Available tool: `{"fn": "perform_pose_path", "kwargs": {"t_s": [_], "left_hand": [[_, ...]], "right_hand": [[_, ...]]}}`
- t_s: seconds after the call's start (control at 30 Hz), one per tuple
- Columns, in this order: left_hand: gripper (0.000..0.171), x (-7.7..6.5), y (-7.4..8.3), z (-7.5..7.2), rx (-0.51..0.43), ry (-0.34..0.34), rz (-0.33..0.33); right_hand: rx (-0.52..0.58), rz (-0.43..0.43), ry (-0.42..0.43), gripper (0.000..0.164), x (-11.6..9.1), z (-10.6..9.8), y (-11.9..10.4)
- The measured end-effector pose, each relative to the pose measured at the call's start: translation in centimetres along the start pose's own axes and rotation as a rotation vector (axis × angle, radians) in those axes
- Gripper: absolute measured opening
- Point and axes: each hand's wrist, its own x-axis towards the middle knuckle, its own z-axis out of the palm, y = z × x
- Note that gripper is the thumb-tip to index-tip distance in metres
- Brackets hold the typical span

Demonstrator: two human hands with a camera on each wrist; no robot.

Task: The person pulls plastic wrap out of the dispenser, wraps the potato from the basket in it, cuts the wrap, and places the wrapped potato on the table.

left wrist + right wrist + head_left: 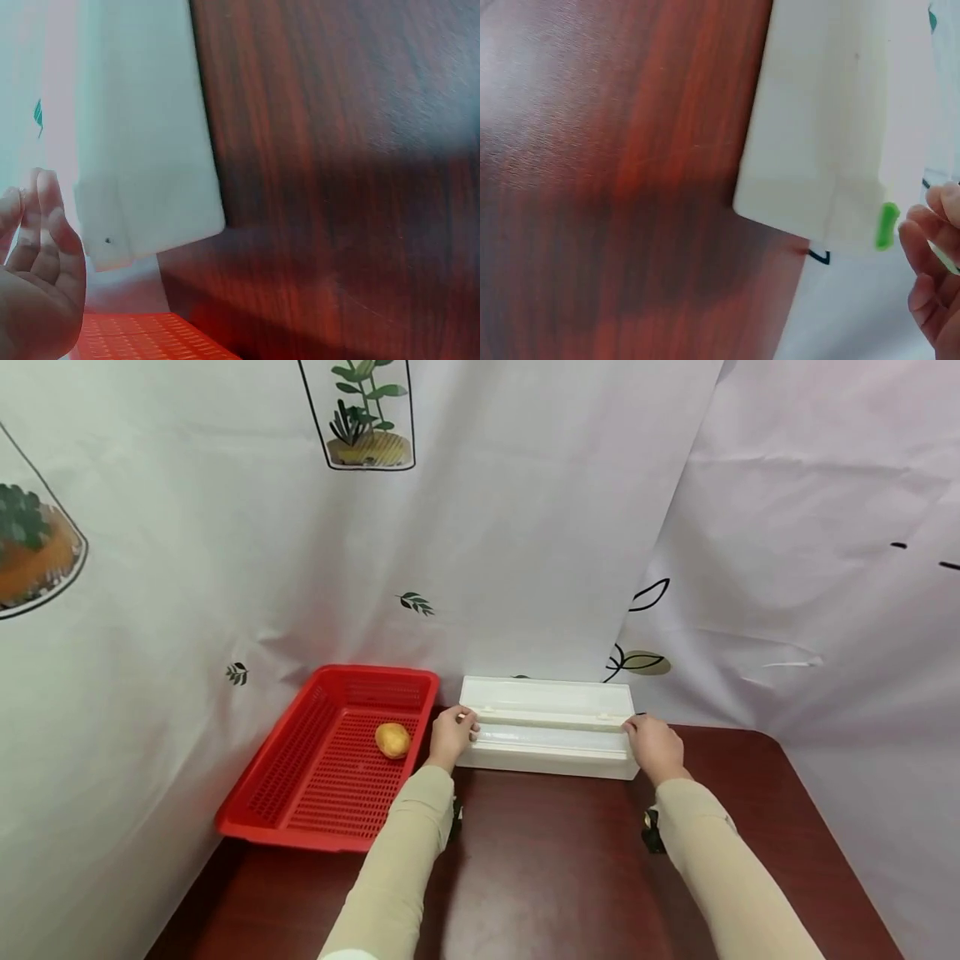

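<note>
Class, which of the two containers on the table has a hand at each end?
The white box: left hand at one end, right hand at the other. The red slotted basket has neither hand on it.

The long lidded box (547, 763) is plain white, with a bright green tab (886, 226) at one end. The slotted basket (300, 838) is solid red, the potato (393, 741) yellow-tan. Dark streaky grain patterns the reddish-brown table (555, 868). Beige sleeves (408, 852) are unpatterned; the whitish-grey backdrop (525, 568) bears green leaf sprigs (416, 602) and black-outlined plant jars (371, 452).
</note>
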Motion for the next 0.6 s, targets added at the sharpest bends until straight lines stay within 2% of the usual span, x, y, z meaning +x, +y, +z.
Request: {"fn": "perform_pose_path", "kwargs": {"t_s": [0.07,0.17,0.23,0.37,0.43,0.6], "left_hand": [[0.018,0.2,0.4,-0.1,-0.087,0.001,-0.013],[0.019,0.6,1.0,-0.5,-0.130,0.010,0.000],[0.020,1.0,1.5,-0.9,-0.148,0.013,0.021],[0.020,1.6,2.5,-1.5,-0.207,0.014,0.058],[0.020,1.8,2.9,-1.7,-0.242,0.019,0.081],[0.022,2.1,4.0,-2.3,-0.290,0.038,0.143]], "right_hand": [[0.005,0.027,-0.017,0.029,0.4,-0.5,-0.3],[0.091,0.078,-0.035,0.031,0.9,-1.3,-0.6],[0.205,0.110,-0.041,0.032,1.3,-1.8,-0.7],[0.503,0.154,-0.042,0.035,1.9,-3.0,-1.0],[0.603,0.175,-0.030,0.035,2.2,-3.5,-1.2],[0.676,0.185,0.051,0.032,2.9,-4.8,-1.8]]}}
